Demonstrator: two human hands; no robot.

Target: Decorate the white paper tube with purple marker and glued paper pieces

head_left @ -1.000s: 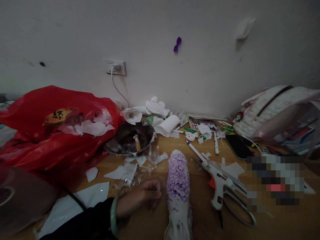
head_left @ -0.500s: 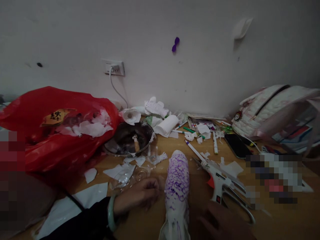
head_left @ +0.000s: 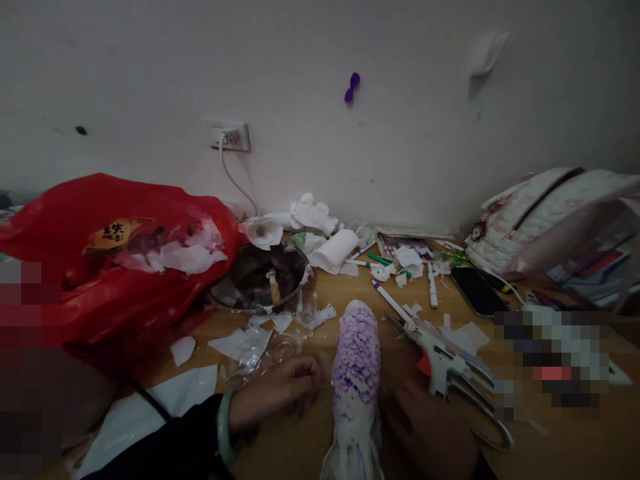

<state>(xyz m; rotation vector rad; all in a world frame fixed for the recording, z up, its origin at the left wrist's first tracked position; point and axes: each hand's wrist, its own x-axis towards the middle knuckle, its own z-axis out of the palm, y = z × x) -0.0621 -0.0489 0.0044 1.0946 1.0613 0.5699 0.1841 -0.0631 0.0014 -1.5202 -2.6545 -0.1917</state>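
A white fish-shaped craft [head_left: 356, 360] with purple scale markings lies lengthwise on the wooden table, its flared end toward me. Left of it, my left hand [head_left: 293, 383] rests with curled fingers, a jade-coloured bangle on the wrist; nothing shows in it, and it is apart from the craft. My right hand [head_left: 433, 427] is low on the right, close beside the craft; it is dark and blurred, so its fingers and any contact are unclear. Just beyond that hand lie a pale glue gun [head_left: 440, 370] with a red trigger and scissors [head_left: 493, 410].
A red plastic bag [head_left: 145, 287] with scraps stands left, beside a dark round pan [head_left: 240, 303]. Paper rolls [head_left: 336, 251], markers [head_left: 393, 301] and clear plastic pieces [head_left: 250, 350] lie about. A phone [head_left: 479, 291] and a white backpack [head_left: 530, 213] are at right.
My right hand has moved left and in, closer to the fish-shaped craft. My left hand stays by the craft. The view has shifted very slightly.
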